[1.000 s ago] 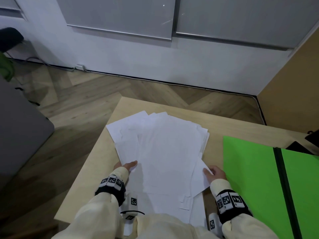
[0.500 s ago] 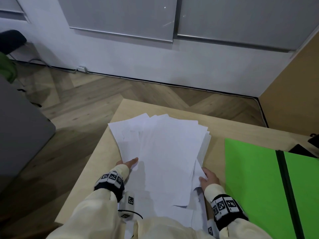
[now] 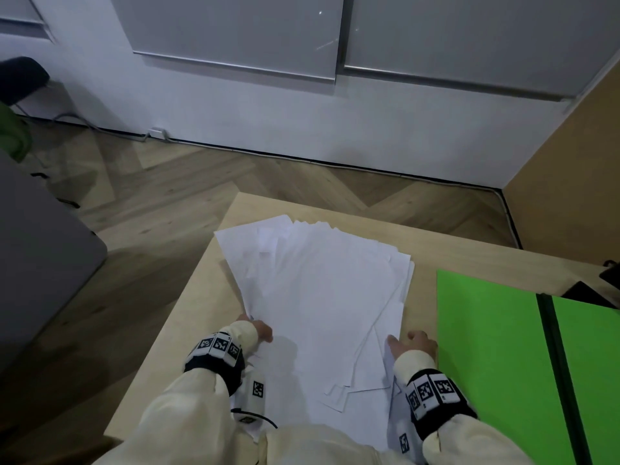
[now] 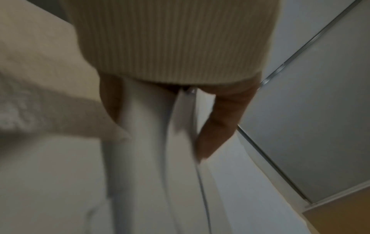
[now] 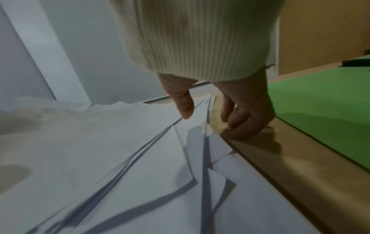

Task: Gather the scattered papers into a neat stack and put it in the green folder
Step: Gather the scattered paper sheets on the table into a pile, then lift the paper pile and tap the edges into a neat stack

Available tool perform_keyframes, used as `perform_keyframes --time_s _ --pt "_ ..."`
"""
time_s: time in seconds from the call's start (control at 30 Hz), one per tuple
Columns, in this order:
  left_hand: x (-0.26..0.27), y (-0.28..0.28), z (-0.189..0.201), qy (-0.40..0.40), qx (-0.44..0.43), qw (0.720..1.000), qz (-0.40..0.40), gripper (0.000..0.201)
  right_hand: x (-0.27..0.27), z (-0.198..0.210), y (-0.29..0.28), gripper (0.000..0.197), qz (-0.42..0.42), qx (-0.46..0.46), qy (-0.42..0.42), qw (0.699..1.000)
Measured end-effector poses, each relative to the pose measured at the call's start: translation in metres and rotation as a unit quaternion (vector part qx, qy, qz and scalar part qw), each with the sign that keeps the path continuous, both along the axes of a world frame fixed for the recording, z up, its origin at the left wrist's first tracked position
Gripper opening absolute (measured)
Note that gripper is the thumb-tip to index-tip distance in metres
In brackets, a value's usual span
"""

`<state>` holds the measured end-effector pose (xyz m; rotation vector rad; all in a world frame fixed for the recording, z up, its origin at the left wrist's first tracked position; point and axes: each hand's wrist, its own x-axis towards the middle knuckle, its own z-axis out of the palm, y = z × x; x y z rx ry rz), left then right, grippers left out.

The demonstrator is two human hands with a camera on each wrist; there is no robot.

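White papers lie in a loose fan on the light wooden table, wide at the far end and narrow near me. My left hand grips their near left edge. In the left wrist view the sheets run between the thumb and fingers of that hand. My right hand is at the near right edge. Its thumb rests on the papers while the curled fingers of this hand touch bare table. The green folder lies open flat just right of that hand, also visible in the right wrist view.
A black spine divides the folder's two halves. Dark objects sit at the table's far right. The table's left edge is close to my left hand. A grey block stands on the floor at left, a wooden panel at right.
My left hand has gone from lying on the sheets to gripping their left edge. The near end of the fan has been drawn in narrower. The right hand stays at the right edge.
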<state>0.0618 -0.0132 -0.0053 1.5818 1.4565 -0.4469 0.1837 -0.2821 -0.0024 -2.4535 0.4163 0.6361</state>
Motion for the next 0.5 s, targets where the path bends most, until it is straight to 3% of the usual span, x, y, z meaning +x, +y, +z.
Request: perform_keyframes --time_s 0.07,0.13,0.27,0.5 --pt "0.005 -0.003 0.004 -0.032 -0.062 0.997 -0.02 0.084 0.007 0.0 0.004 0.068 0.0 0.057 0.052 0.997" --pt "0.009 -0.004 0.001 -0.065 -0.041 0.997 0.027 0.091 0.01 0.0 0.008 0.079 0.014 0.095 0.08 0.992" --pt "0.006 -0.003 0.005 -0.076 0.042 0.996 -0.018 0.068 0.013 -0.002 0.008 0.085 0.001 0.11 0.083 0.99" --pt "-0.016 0.014 0.015 -0.197 -0.026 0.98 0.026 0.075 0.008 0.008 0.005 0.109 -0.043 0.114 0.086 0.989"
